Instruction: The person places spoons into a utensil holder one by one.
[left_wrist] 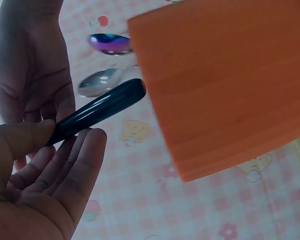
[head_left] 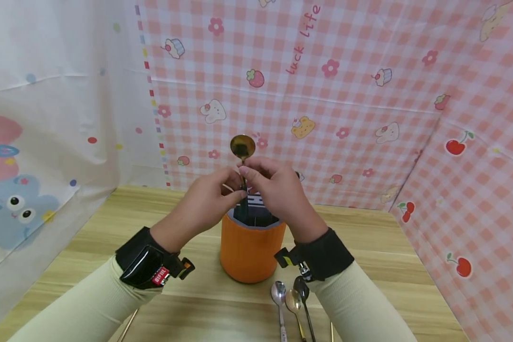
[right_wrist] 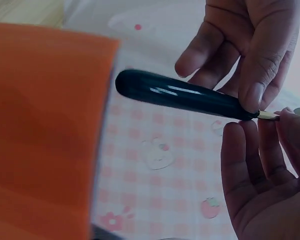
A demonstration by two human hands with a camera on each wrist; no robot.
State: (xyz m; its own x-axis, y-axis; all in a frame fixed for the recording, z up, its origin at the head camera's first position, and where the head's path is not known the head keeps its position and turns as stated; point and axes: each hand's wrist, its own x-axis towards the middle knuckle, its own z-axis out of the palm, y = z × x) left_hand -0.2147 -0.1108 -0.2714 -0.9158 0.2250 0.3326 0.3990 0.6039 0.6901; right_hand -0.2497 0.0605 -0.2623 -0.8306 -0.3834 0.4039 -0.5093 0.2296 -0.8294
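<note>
A spoon with a gold bowl point(head_left: 242, 146) and a glossy dark green handle point(right_wrist: 175, 95) is held upright, bowl up, above an orange cylindrical utensil holder point(head_left: 252, 254). My left hand point(head_left: 203, 199) pinches the spoon at the top of its handle. Just higher, my right hand point(head_left: 282, 192) pinches the thin gold neck between thumb and fingers. In the left wrist view the handle's rounded end is near the holder's rim; whether it has passed inside is hard to tell. A rainbow-coloured spoon point(left_wrist: 110, 44) and a silver spoon point(left_wrist: 97, 83) stick out beyond the rim.
On the wooden table point(head_left: 196, 308) in front of the holder lie a silver spoon point(head_left: 279, 292), a gold spoon point(head_left: 293, 301) and a black spoon point(head_left: 301, 287). A thin gold-coloured rod point(head_left: 128, 325) shows beside the left forearm. Patterned cloth walls point(head_left: 325, 118) surround the table.
</note>
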